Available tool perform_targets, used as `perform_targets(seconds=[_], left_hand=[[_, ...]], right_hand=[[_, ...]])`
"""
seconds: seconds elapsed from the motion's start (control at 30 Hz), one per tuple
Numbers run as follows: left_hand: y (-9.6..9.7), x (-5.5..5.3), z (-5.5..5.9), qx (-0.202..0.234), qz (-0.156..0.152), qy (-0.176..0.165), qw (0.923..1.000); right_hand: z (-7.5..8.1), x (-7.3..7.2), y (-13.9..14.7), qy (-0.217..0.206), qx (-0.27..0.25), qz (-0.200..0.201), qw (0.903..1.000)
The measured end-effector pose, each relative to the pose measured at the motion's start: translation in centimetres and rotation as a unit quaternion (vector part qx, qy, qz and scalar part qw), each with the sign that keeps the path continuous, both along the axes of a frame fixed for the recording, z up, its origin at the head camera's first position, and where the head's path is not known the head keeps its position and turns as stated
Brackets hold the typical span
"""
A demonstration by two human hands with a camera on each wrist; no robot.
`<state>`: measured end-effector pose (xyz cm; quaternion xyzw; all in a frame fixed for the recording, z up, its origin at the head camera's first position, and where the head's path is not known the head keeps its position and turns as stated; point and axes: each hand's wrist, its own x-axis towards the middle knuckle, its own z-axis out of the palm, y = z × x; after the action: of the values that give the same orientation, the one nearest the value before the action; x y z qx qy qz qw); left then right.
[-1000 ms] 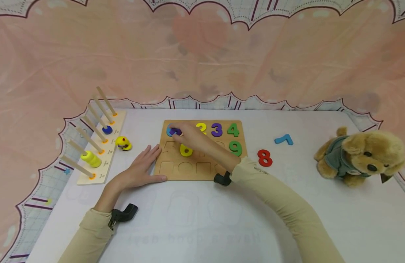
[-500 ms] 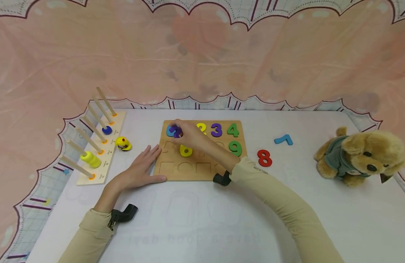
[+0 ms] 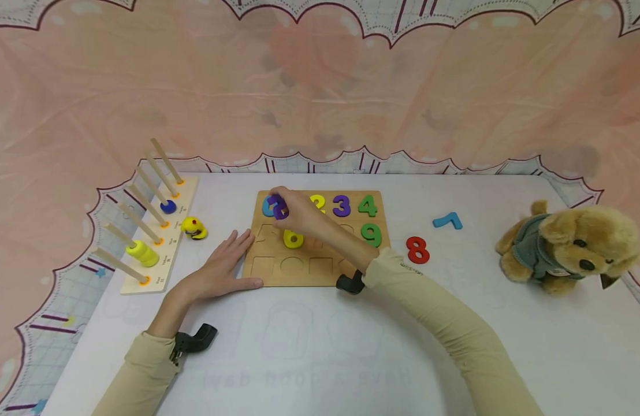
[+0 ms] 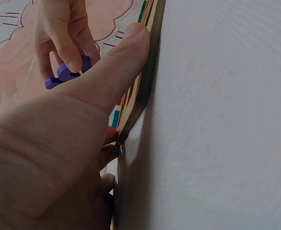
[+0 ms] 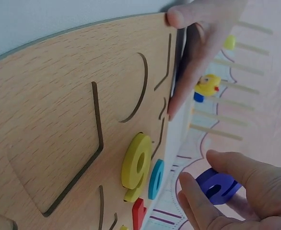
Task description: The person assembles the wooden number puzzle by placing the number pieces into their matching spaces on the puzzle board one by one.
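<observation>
My right hand (image 3: 298,215) pinches a purple number piece (image 3: 278,206), which looks like a 5, above the upper left of the wooden number board (image 3: 291,276). The piece partly covers the blue 0 (image 3: 267,207) in the head view. My left hand (image 3: 223,263) rests along the board's left edge with fingers extended, its thumb by the near left corner. A yellow 6 (image 3: 293,239) sits below the right hand. The right wrist view shows the red 1 (image 5: 138,214), which the hand hides from the head camera.
Off the board's right side lie a red 8 (image 3: 417,250) and a blue 7 (image 3: 447,221). A plush dog (image 3: 564,248) sits farther right. On the left are a peg stand (image 3: 164,260) with upright rods and a small yellow duck (image 3: 194,227).
The purple number piece turns and tilts a little in my right hand's fingers, staying over the board's upper left. My left hand stays put.
</observation>
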<state>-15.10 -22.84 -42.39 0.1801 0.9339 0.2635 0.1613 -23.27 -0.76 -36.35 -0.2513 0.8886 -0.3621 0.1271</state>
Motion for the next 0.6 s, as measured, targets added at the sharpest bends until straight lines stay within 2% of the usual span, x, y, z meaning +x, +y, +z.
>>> perform_targets(seconds=[0.23,0.47,0.6], left_hand=[[0.03,0.03,0.09,0.001,-0.001,0.0,1.0],[0.0,-0.02,-0.02,0.0,-0.002,0.003,1.0],[0.01,0.0,-0.04,0.002,-0.003,0.001,1.0]], right_hand=[[-0.08,0.04,-0.04,0.001,-0.003,0.003,1.0],[-0.12,0.33,0.12,-0.017,-0.035,-0.008,0.9992],[-0.11,0.42,0.13,-0.017,-0.036,-0.013,0.9991]])
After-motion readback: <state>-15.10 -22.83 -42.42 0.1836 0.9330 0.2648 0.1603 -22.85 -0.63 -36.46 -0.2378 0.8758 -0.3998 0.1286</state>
